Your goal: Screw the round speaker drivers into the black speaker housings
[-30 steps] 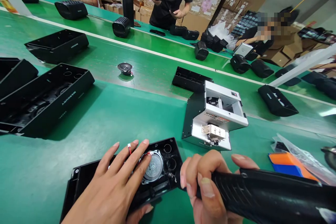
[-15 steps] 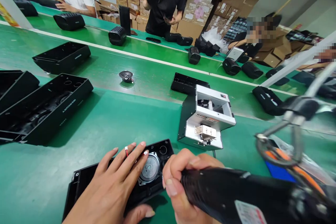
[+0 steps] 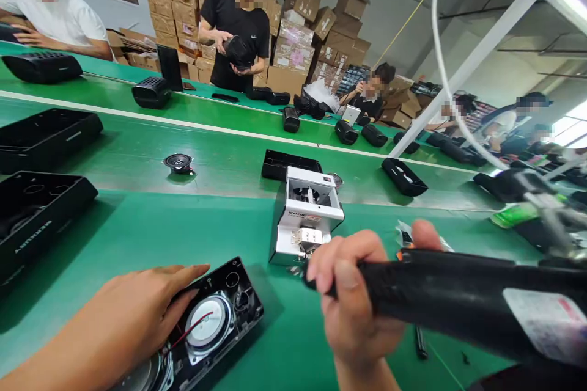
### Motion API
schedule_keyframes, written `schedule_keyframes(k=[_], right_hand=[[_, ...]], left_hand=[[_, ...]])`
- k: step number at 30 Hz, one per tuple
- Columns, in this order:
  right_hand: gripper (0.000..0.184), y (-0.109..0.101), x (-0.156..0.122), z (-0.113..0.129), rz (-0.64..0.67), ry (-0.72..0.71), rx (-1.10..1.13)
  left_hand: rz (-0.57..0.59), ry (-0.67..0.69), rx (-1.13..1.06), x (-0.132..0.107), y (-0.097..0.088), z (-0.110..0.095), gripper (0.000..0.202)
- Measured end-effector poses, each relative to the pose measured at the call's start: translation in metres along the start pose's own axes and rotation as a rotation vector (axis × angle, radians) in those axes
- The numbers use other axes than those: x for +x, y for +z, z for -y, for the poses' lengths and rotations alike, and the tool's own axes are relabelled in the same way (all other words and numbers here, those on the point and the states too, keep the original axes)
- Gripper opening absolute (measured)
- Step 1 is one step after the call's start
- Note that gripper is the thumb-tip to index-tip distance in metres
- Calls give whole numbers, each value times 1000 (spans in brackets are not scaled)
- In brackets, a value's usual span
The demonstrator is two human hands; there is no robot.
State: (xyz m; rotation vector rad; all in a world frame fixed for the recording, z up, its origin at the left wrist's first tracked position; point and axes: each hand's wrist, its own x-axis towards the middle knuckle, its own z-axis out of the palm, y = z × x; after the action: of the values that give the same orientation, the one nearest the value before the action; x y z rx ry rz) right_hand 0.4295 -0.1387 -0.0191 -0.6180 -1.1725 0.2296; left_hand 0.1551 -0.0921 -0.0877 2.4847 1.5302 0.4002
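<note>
My right hand (image 3: 353, 287) grips a black electric screwdriver (image 3: 449, 287) with a pale label. Its tip end is beside the front outlet of a white and black screw feeder (image 3: 312, 204); the exact contact is blurred. Below my left hand (image 3: 142, 299) lies an open black speaker housing (image 3: 229, 330), tilted across the mat. My left hand holds its far long edge, fingers along the rim. Inside the housing sits a round silver-backed speaker driver (image 3: 208, 321) with a red and black wire (image 3: 192, 330) across it. A second driver (image 3: 144, 376) is partly hidden by my forearm and the frame edge.
More open black housings (image 3: 41, 226) stand at the left. A loose speaker driver (image 3: 178, 163) lies on the green belt (image 3: 220, 183). Behind the feeder is another housing (image 3: 279, 165). Co-workers, one in a black shirt (image 3: 238, 24), are across the line, before stacked cartons (image 3: 293, 43).
My right hand has carried the screwdriver from the housing up to the screw feeder. My left hand has shifted off the driver to the housing's far edge. The view has tilted up and turned right.
</note>
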Motion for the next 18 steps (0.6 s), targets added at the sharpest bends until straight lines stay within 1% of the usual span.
schedule_keyframes(k=[2, 3, 4, 7, 9, 11, 13, 15, 16, 18], right_hand=[[63, -18, 17, -9, -2, -37, -33], [63, -24, 22, -15, 3, -42, -57], [63, -29, 24, -20, 13, -40, -80], [58, -34, 23, -32, 52, -4, -121], [54, -33, 19, -33, 66, 18, -145], [50, -30, 16, -29, 52, 68, -160], [47, -25, 13, -22, 38, 172, -148], [45, -21, 10, -11, 9, 269, -114], [46, -19, 8, -5, -19, 285, -95], [52, -20, 5, 9, -68, 272, -49]], left_hand=[[20, -18, -12, -9, 4, 4, 53], [9, -22, -26, -15, 7, 5, 55], [-30, -37, -57, -21, 12, 5, 58], [-151, -70, -131, -41, 31, -5, 70], [-176, -83, -148, -52, 44, -18, 71], [-187, -105, -158, -59, 54, -34, 65], [-199, -148, -174, -63, 58, -49, 60], [-193, -187, -191, -64, 58, -60, 59], [-179, -206, -199, -65, 56, -64, 58], [-145, -231, -202, -67, 50, -69, 58]])
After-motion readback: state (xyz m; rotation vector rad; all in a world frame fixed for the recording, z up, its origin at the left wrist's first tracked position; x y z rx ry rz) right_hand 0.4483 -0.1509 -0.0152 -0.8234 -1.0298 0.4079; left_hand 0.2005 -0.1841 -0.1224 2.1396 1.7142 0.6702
